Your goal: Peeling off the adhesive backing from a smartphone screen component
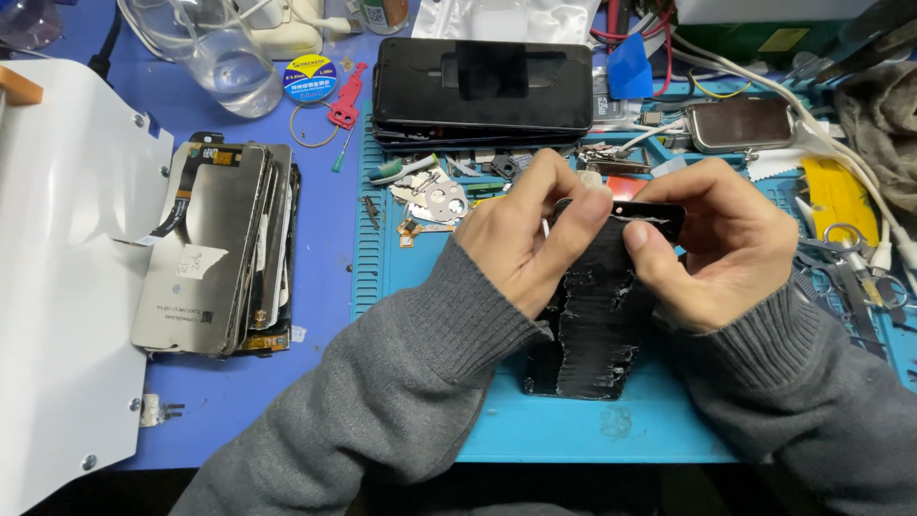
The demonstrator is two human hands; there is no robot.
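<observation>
Both hands hold one black phone part (597, 325) over the blue mat (573, 420). The left hand (521, 234) grips its upper left edge with the thumb on top. The right hand (721, 239) pinches the upper right corner. Behind the hands lies a stack of dark phones (482, 86). A pile of screens (224, 248) lies far to the left.

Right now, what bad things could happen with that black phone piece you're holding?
The black phone part looks cracked and rough, so its edges might cut the left hand or right hand gripping its top. Bending it could snap bits off. Loose small metal parts lie close behind and might get knocked off the blue mat.
</observation>
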